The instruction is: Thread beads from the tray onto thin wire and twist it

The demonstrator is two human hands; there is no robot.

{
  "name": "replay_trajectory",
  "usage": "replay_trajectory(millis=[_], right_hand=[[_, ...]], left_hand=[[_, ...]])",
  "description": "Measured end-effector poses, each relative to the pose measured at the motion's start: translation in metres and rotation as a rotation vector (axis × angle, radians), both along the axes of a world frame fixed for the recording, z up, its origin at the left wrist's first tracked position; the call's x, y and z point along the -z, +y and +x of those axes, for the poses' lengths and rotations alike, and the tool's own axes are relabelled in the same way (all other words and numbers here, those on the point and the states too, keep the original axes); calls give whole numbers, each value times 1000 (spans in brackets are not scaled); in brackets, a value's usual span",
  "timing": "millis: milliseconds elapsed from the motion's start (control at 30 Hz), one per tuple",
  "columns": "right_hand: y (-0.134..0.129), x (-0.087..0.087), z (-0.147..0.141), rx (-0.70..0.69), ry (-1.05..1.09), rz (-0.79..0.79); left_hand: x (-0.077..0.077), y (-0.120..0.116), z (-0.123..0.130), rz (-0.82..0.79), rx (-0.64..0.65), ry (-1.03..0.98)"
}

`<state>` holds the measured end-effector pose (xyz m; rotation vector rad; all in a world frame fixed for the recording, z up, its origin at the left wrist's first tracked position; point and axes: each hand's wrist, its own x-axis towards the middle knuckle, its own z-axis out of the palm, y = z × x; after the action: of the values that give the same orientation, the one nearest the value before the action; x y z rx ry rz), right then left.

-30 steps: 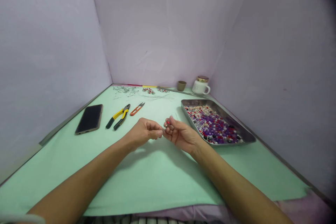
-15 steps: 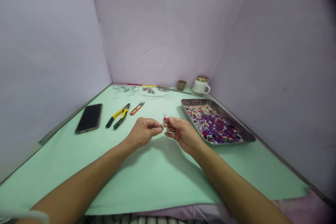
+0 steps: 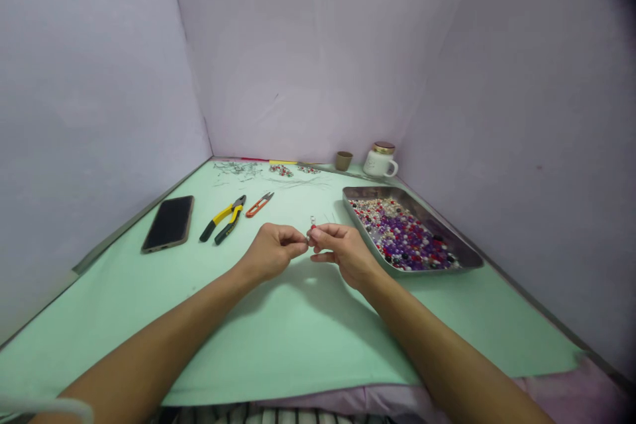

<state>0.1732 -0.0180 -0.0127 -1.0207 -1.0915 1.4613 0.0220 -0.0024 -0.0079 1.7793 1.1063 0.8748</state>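
Between my fingertips is a small beaded piece [image 3: 313,220] with clear and red beads, held above the middle of the table. My left hand [image 3: 273,250] pinches its lower left end between thumb and forefinger. From the other side, my right hand [image 3: 345,253] grips the piece with thumb and forefinger, its other fingers loosely curled. Fingers cover much of the piece, and any wire in it is too fine to make out. Just right of my right hand lies a metal tray [image 3: 422,273] of mixed purple, red, white and black beads.
Left on the green-covered table [image 3: 298,351] lie a phone [image 3: 169,224], yellow-black pliers [image 3: 226,218] and orange thread snips [image 3: 260,204]. Toward the back are wire pieces [image 3: 236,169], beaded pieces [image 3: 281,171], a small brown cup [image 3: 343,160] and a lidded white mug [image 3: 380,162]. Walls enclose three sides.
My right fingers have shifted slightly left, closer to my left fingertips, and cover more of the beaded piece. My left hand stays almost still.
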Motion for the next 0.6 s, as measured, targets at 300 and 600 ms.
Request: replay_trajectory(millis=[300, 600], right_hand=[[0, 1, -1, 18, -7, -10], [-1, 1, -3, 44, -88, 44]], left_hand=[[-1, -1, 0, -78, 5, -23], [1, -2, 0, -44, -3, -22]])
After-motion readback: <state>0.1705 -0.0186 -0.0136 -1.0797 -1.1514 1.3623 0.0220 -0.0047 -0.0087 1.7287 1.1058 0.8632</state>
